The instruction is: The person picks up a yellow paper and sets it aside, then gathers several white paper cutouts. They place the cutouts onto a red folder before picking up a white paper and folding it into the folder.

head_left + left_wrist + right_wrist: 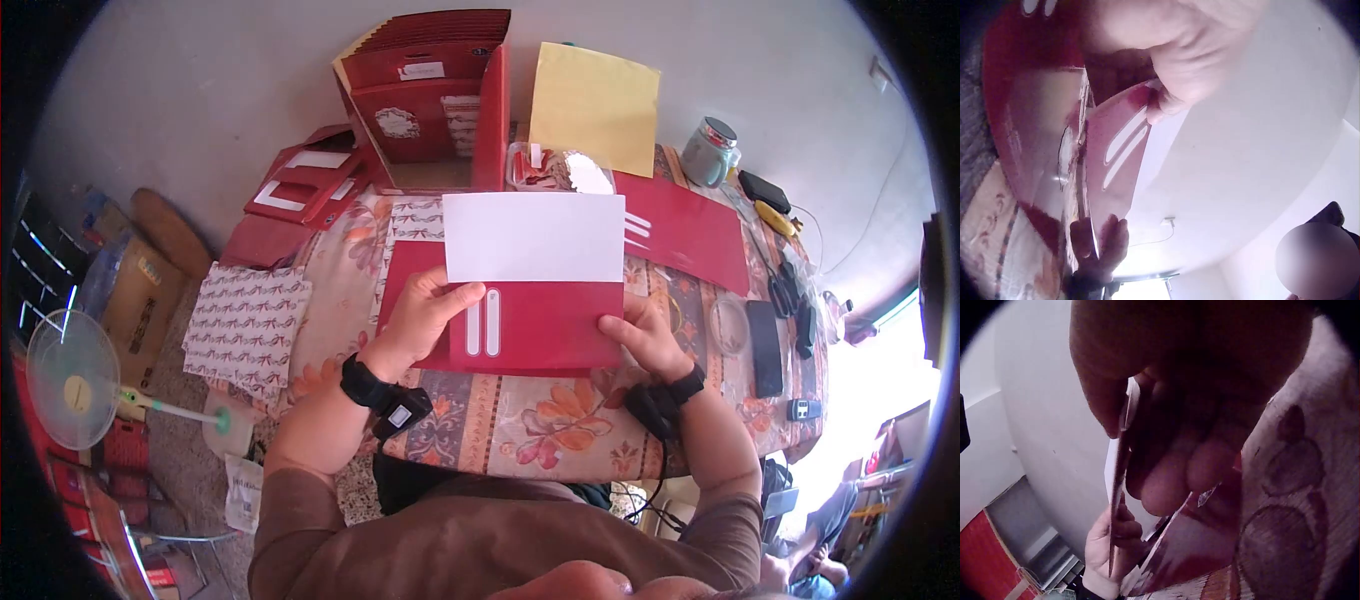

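Both hands hold up a red card panel (560, 325) with a white sheet (535, 238) along its upper part and two pale rounded strips (483, 322) at its left. My left hand (418, 312) pinches the left edge, thumb in front. At the right edge my right hand (648, 335) grips it, thumb on the face. From the right wrist view the panel (1117, 506) appears edge-on, between the thumb and curled fingers (1169, 478). Behind and below it lies another red panel (400, 285) on the table, partly hidden.
A large red expanding file box (425, 130) stands at the back, beside a yellow sheet (595, 110). Patterned sheets (245, 325) and red folders (305, 180) lie at the left. Rightward are a red panel (700, 230), a mug (708, 155) and a black case (765, 348).
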Available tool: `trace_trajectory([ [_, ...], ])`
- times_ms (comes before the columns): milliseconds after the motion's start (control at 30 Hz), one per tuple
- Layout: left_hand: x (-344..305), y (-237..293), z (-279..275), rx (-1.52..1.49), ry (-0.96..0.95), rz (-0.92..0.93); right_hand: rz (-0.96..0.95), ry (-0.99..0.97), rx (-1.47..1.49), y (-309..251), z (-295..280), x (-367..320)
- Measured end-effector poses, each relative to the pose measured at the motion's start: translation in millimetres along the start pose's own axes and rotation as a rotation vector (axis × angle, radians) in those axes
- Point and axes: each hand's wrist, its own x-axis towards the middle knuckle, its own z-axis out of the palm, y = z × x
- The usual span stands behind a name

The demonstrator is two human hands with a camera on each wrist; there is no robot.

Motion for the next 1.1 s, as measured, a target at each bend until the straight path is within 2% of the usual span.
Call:
trace_trajectory([
  [100, -0.7, -0.6, -0.8, 0.014, -0.008, -0.028, -0.048, 0.049, 0.048, 9.3, -5.3, 1.4],
  [367, -3.8, -0.5, 2.6, 0.045, -0.134, -0.090, -0.012, 0.094, 0.086, 11.4, -2.3, 3.1],
  [400, -4.1, 0.1, 3.2, 0.044, -0.134, -0.091, 0.029, 0.093, 0.104, 12.3, -2.9, 2.6],
  [667, -6.7, 8.6, 11.2, 0.015, -0.110, -0.200, 0.002, 0.095, 0.011, 14.3, -2.5, 2.7],
  [767, -6.8, 3.0, 4.3, 0.052, -0.212, -0.146, 0.000, 0.094, -0.005, 18.2, -2.9, 3.1],
  [1100, -5.4, -2.7, 1.3, 0.083, -0.234, -0.071, 0.031, 0.023, 0.000, 7.2, 3.8, 0.9],
])
